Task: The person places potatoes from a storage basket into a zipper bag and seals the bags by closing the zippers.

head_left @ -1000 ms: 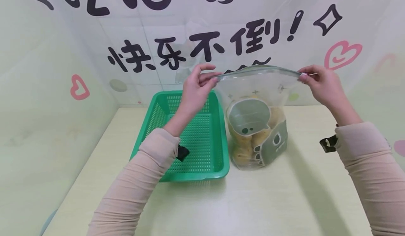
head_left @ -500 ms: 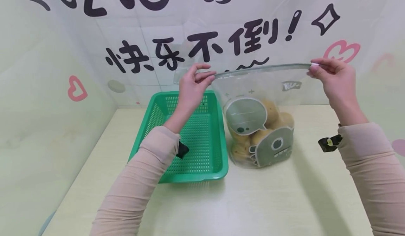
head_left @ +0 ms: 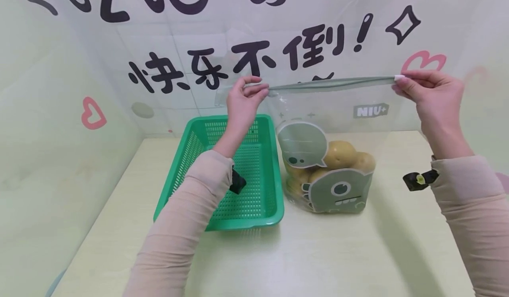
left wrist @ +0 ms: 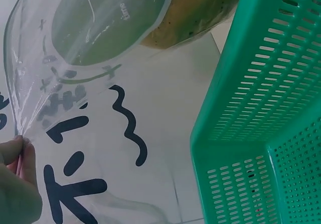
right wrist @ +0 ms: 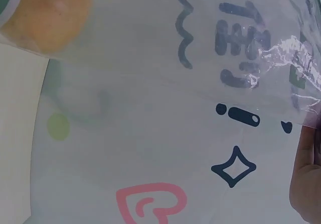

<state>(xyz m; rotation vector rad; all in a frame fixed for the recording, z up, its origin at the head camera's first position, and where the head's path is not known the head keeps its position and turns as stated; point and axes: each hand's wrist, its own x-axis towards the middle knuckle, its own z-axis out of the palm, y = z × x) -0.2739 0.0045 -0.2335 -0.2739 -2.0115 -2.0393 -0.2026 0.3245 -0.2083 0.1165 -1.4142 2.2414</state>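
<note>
A clear zip bag [head_left: 346, 124] with a green cartoon monster print stands upright on the table. Inside it lie several potatoes [head_left: 340, 154], partly hidden behind the print. My left hand [head_left: 243, 104] pinches the left end of the bag's green zip strip between thumb and fingertips; the left wrist view shows the film [left wrist: 30, 93] gathered at that pinch. At the opposite end, my right hand [head_left: 440, 100] pinches the top corner by the small white slider [head_left: 399, 78]. The top edge is stretched nearly straight between both hands. In the right wrist view only part of the right hand [right wrist: 305, 184] shows.
A green perforated plastic basket [head_left: 277, 191] stands left of the bag, under my left forearm, with its bottom bare. Behind the pale table [head_left: 318, 257] hangs a white sheet [head_left: 191, 27] with black lettering and pink hearts.
My right hand has moved right and slightly up with its corner, pulling the top edge taut. The bag front has flattened and turned toward me. My left hand keeps its pinch.
</note>
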